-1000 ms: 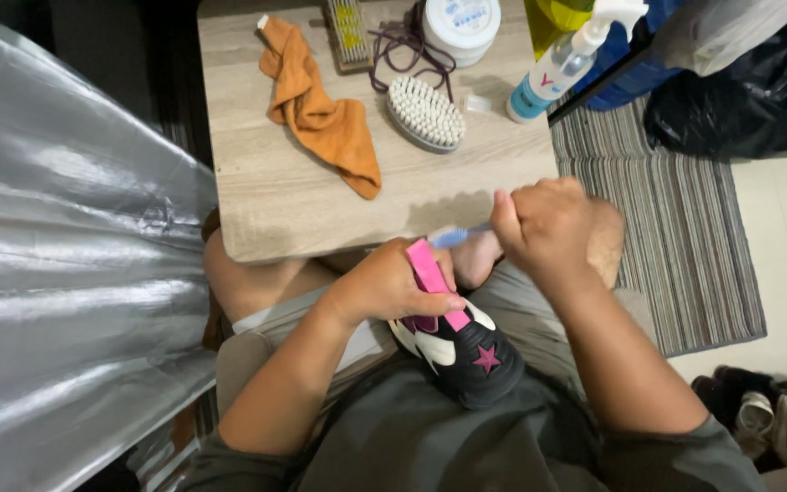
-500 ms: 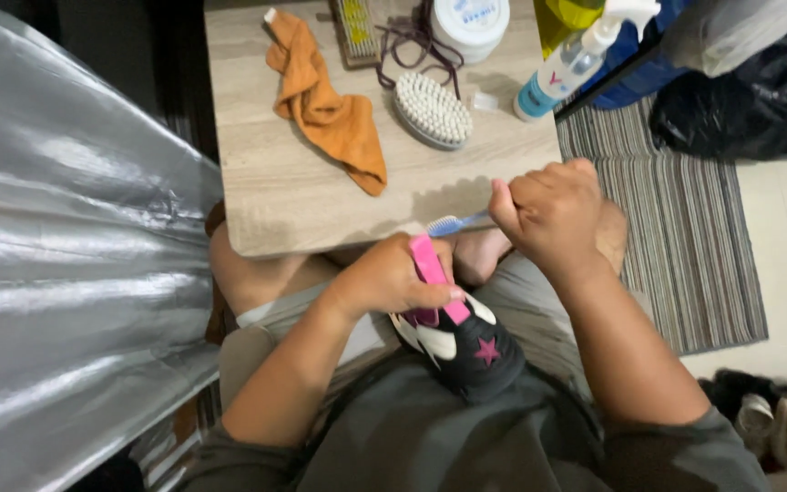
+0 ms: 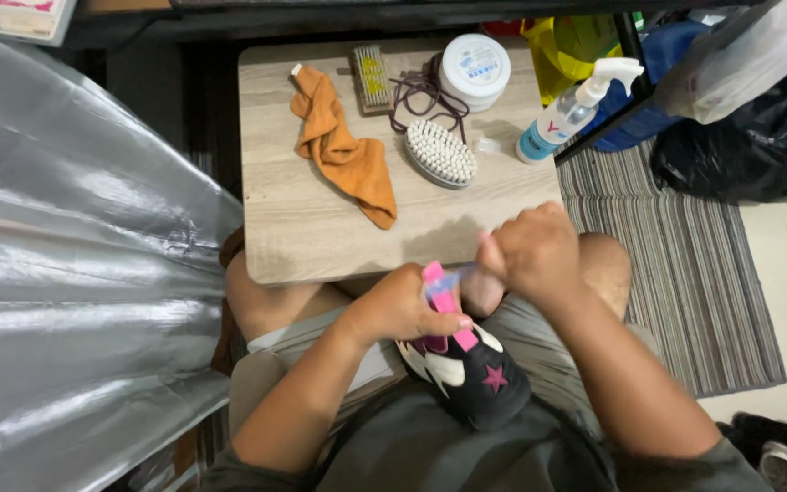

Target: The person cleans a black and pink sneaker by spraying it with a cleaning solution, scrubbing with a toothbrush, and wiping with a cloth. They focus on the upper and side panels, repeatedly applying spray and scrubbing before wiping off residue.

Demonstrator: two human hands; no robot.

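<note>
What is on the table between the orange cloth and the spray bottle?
In the head view, a white oval brush lies bristles up between the orange cloth and the spray bottle, on the wooden table.

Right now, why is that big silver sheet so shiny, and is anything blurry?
Head view: room light glares in white streaks off the crinkled silver sheet; the wooden table is sharp, with soft shadows; the right hand and its thin blue tool look slightly smeared.

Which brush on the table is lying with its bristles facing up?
The oval white brush, next to the orange cloth. Its round white bristle tufts face the camera. The small rectangular brush farther back is narrower, with yellowish-grey rows.
</note>
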